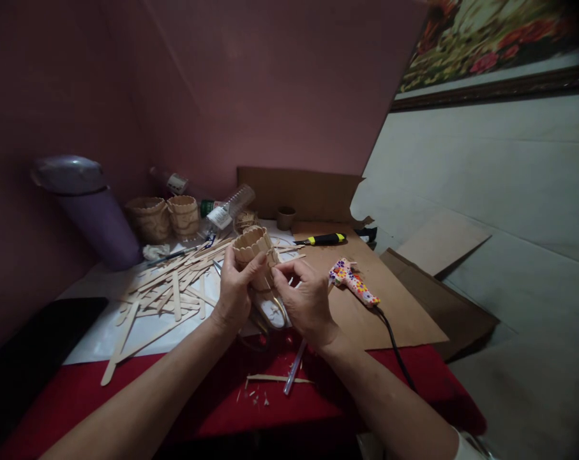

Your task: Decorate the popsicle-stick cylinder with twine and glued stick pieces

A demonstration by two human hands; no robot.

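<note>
My left hand (234, 291) is wrapped round a small round cup built from wooden craft sticks (253, 246), holding it up over the table. My right hand (306, 297) pinches at the cup's right side, thumb and forefinger pressed on a stick there. Under both hands lies a pair of scissors (270, 313), mostly hidden. A floral-patterned glue gun (352, 282) rests on brown cardboard (389, 313) just right of my right hand, its black cord trailing toward me.
Several loose craft sticks (169, 291) lie on white paper at the left. Two finished stick cups (167, 217), a purple tumbler (92, 211), a clear bottle (226, 207) and a yellow-black cutter (322, 239) stand behind. A glue stick (295, 367) lies on the red cloth.
</note>
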